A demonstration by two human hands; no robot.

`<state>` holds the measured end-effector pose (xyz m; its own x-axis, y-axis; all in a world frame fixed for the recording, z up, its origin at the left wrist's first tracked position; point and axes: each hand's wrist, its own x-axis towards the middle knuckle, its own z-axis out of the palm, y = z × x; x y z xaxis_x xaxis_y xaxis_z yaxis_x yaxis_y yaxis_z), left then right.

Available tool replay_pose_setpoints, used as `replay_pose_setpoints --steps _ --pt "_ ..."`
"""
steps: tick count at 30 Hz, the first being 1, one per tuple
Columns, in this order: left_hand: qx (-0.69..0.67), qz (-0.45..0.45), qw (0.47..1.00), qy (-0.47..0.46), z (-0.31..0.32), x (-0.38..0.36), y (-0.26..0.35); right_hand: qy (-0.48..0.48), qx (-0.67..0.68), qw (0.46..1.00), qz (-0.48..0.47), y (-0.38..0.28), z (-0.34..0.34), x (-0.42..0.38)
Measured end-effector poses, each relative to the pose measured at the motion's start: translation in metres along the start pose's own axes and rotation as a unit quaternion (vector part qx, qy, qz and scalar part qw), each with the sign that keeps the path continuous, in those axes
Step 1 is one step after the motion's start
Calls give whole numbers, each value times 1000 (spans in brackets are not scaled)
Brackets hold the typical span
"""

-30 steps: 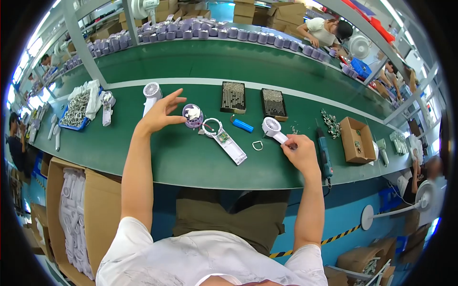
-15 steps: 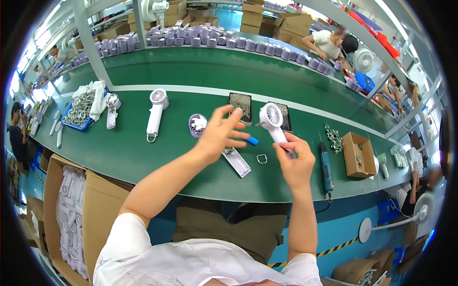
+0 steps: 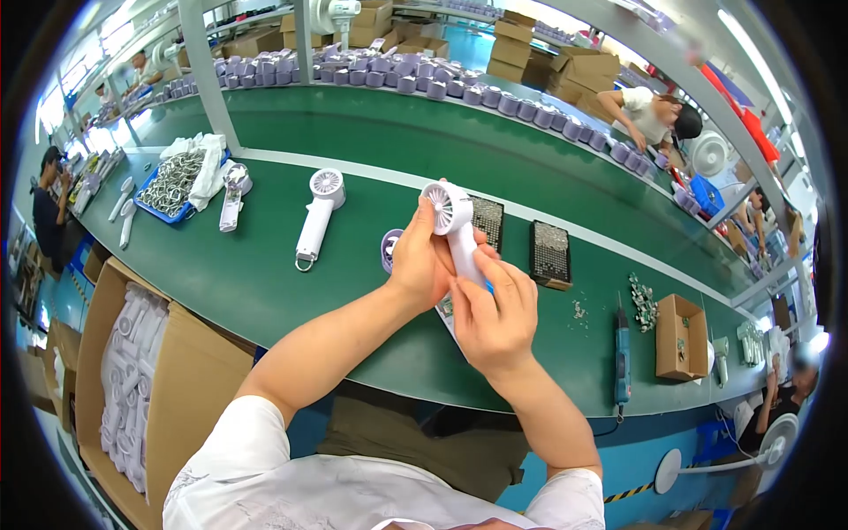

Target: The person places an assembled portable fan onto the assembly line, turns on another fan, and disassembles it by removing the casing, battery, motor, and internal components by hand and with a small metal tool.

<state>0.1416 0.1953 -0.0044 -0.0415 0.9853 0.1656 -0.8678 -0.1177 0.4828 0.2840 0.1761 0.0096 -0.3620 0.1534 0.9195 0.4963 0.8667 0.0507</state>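
Note:
A white handheld fan (image 3: 463,252) is held in front of me above the green bench, its round grille tilted up to the left. My left hand (image 3: 422,265) is closed around its neck, just below the fan head. My right hand (image 3: 501,318) has its fingers on the lower handle, where the fingertips hide the end. Partly hidden behind my hands lie a purple round housing (image 3: 387,251) and an open handle shell (image 3: 446,307). Farther left lies another white handheld fan (image 3: 322,203) with a metal loop at its end.
Two screw trays (image 3: 550,252) lie beyond my hands. To the right are an electric screwdriver (image 3: 624,353), small circuit parts (image 3: 643,300) and a cardboard box (image 3: 680,340). A blue tray of metal rings (image 3: 172,183) sits left, above a carton of white fan parts (image 3: 128,389). A co-worker (image 3: 649,115) sits across.
My left hand, spread open before, has closed on the fan's neck. The fan has moved left between both hands, and my right hand has shifted left with it. The view has turned slightly.

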Motion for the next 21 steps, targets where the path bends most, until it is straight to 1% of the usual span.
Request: replay_pose_setpoints --steps 2,3,4,5,6,7,8,9,10,11,13,14,16,21 --pt "-23 -3 998 -58 -17 6 5 -2 112 994 -4 9 -6 15" --pt "-4 1 1000 -28 -15 9 5 0 156 988 -7 17 -13 25" --pt "-2 0 1000 -23 -12 6 8 -12 154 988 26 23 -21 34" --pt "5 -26 999 -25 -7 3 12 -2 169 983 72 32 -24 37" --pt "12 -53 998 -27 -5 0 13 35 188 976 101 45 -22 35" --pt "25 -61 997 -29 -5 0 9 33 191 966 172 54 -25 30" --pt "25 -64 997 -26 -4 -1 7 59 253 939 224 68 -18 18" --pt "71 -77 994 -6 -1 -2 5 60 324 898 293 75 -15 10" --pt "117 -94 989 14 0 -4 2 62 389 845 361 79 -15 1" --pt "125 -105 986 23 -1 -4 -1 44 445 795 410 84 -15 -10" --pt "131 -120 984 9 -2 -7 -6 43 479 696 533 85 -11 -16" --pt "132 -119 984 7 -3 -8 -8 47 473 693 541 86 -9 -18" --pt "115 -117 986 -24 -9 -9 -10 60 561 631 533 86 -3 -21" --pt "123 -126 984 -31 -9 -10 -8 43 607 595 525 76 -4 -19"
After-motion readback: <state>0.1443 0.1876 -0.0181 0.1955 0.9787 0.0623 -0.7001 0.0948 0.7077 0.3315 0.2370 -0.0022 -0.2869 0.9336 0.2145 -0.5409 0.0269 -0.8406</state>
